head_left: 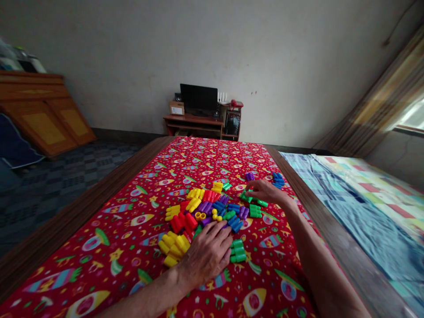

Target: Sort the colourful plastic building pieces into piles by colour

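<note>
Many coloured plastic pieces lie in a pile on the red patterned cloth. My left hand rests palm down at the near edge of the pile, fingers spread over purple and green pieces. Yellow pieces lie to its left and green pieces to its right. My right hand is at the pile's far right, its fingers bent down at a green piece; whether it grips the piece is unclear. Beyond it are a purple piece and blue pieces. Red pieces sit left of centre.
Dark wooden edges border the cloth. Right of it is a bed with a blue sheet. A desk with a monitor stands by the far wall. A wooden cabinet is at the left.
</note>
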Demonstrator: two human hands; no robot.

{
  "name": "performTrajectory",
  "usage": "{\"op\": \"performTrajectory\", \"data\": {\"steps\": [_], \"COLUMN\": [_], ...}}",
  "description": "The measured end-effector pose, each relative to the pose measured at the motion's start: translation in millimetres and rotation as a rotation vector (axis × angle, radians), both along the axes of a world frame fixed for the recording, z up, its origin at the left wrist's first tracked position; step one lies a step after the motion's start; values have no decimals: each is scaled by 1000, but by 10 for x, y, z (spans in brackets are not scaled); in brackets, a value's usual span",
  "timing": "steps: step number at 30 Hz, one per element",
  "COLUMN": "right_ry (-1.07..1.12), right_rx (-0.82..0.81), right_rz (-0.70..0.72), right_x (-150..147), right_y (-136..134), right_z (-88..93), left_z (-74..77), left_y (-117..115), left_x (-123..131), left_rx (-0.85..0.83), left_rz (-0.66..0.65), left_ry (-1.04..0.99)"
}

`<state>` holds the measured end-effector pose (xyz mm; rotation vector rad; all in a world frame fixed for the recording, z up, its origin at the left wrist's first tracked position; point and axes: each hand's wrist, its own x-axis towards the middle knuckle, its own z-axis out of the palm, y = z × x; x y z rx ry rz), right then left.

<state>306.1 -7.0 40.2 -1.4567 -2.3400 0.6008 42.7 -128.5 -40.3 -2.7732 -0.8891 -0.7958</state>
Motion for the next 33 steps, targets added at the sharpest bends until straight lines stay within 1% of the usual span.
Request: {"op": "performTrajectory", "data": {"steps": [2, 4, 7, 10, 12, 14, 17, 19, 24, 27, 30, 33], "right_ry": [61, 97, 58, -61, -144, -214, -252, -230, -146, -177, -208, -176], "right_rx": [53, 119, 249, 367, 376, 321, 248, 248, 317, 246, 184, 197], "right_rz": [9, 45, 77, 89, 117, 109, 9, -42, -51, -51, -48, -15], "right_x": [-83, -218, -480, -713, -806, -837, -768, -658, -268, -73, -37, -188], "right_y": [-44, -86, -90, 20, 123, 200, 209, 156, -9, -86, -157, -222], "right_z": [22, 0, -132, -311, -390, -411, -346, -269, -90, -19, 50, 79], "left_z": [13, 26, 37, 38, 35, 30, 20, 13, -3, -5, -1, 3], "left_y": [-2, -3, -4, -6, -8, -10, -8, -4, 1, 1, -1, -2], "left_x": [1, 3, 9, 13, 14, 14, 10, 7, 3, 4, 4, 2], "left_rx": [0, -2, 2, 0, -6, -4, 3, 3, -9, -5, -4, -5], "left_rz": [3, 4, -4, -1, 4, 4, -1, 0, -2, -3, 4, 8], "left_ry": [10, 11, -7, -8, -1, 3, 4, 6, 5, -2, 7, 14]}}
